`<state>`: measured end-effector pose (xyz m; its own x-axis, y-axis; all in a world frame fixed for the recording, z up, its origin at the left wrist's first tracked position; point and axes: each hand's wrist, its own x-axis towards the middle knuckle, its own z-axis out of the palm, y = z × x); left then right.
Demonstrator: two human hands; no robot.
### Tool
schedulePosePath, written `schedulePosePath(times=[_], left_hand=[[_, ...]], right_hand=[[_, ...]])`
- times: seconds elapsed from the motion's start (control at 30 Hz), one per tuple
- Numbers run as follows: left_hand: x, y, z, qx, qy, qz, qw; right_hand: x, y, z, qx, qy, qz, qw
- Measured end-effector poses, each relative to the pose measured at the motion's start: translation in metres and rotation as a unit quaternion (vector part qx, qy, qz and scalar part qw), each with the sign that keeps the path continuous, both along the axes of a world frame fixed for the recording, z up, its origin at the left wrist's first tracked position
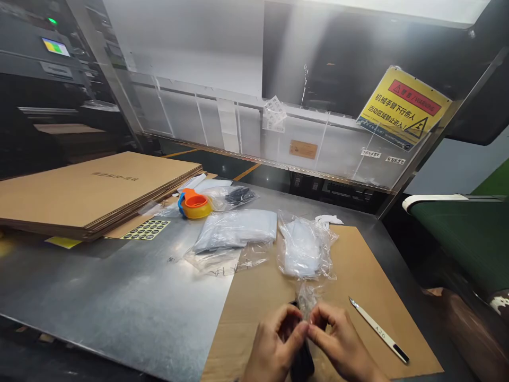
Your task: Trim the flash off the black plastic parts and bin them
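Note:
Over a brown cardboard sheet [254, 302], my left hand [274, 342] and my right hand [338, 339] meet with thumbs and fingertips pinched together. Whatever is between the fingertips is too small or hidden to make out. A crumpled clear plastic bag [309, 293] shows just beyond the fingers. Below and between my hands lies a dark, elongated object [303, 366], mostly covered by them. To the right rests a white-handled tweezer-like or knife-like tool [376, 326] marked A26.
Farther back lie two clear bags with pale contents, the left bag [238, 228] and the right bag [304, 246]. An orange tape dispenser [194, 204] stands beside a sticker sheet [146, 229]. Stacked cardboard [99, 191] fills the left; a clear panel with a warning sign [403, 109] rises behind.

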<state>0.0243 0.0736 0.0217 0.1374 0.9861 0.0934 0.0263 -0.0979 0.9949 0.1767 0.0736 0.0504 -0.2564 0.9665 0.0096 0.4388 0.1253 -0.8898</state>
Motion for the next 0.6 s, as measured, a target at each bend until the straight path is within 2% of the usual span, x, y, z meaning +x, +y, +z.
schedulePosePath(times=[0.03,0.1,0.17,0.23,0.3,0.37,0.43,0.47,0.5,0.53,0.6], left_hand=[[0.002,-0.004,-0.004,-0.037,-0.048,-0.036,0.998],[0.002,-0.011,-0.015,-0.092,-0.116,-0.062,0.987],[-0.002,-0.017,-0.029,-0.121,-0.114,-0.031,0.986],[-0.009,-0.024,-0.044,-0.111,-0.034,0.044,0.992],[-0.015,-0.031,-0.058,-0.021,0.077,0.147,0.986],[-0.019,-0.037,-0.066,0.134,0.165,0.224,0.951],[-0.023,-0.04,-0.068,0.266,0.222,0.231,0.909],[-0.026,-0.04,-0.068,0.301,0.25,0.215,0.895],[-0.031,-0.039,-0.066,0.317,0.279,0.197,0.885],[-0.036,-0.037,-0.064,0.32,0.309,0.186,0.876],[-0.049,-0.032,-0.06,0.304,0.367,0.2,0.856]], right_hand=[[-0.003,-0.004,-0.002,0.017,-0.035,0.021,0.999],[-0.007,-0.01,-0.006,0.03,-0.082,0.058,0.995],[-0.006,-0.015,-0.013,0.008,-0.086,0.051,0.995],[-0.004,-0.018,-0.022,-0.002,-0.079,-0.004,0.997],[-0.006,-0.021,-0.032,0.059,-0.095,-0.05,0.992],[-0.013,-0.024,-0.042,0.173,-0.125,-0.016,0.977],[-0.022,-0.027,-0.049,0.271,-0.135,0.058,0.951],[-0.025,-0.028,-0.053,0.293,-0.132,0.083,0.943],[-0.027,-0.03,-0.056,0.293,-0.129,0.086,0.943],[-0.026,-0.031,-0.061,0.278,-0.133,0.06,0.95],[-0.02,-0.033,-0.073,0.22,-0.184,-0.044,0.957]])
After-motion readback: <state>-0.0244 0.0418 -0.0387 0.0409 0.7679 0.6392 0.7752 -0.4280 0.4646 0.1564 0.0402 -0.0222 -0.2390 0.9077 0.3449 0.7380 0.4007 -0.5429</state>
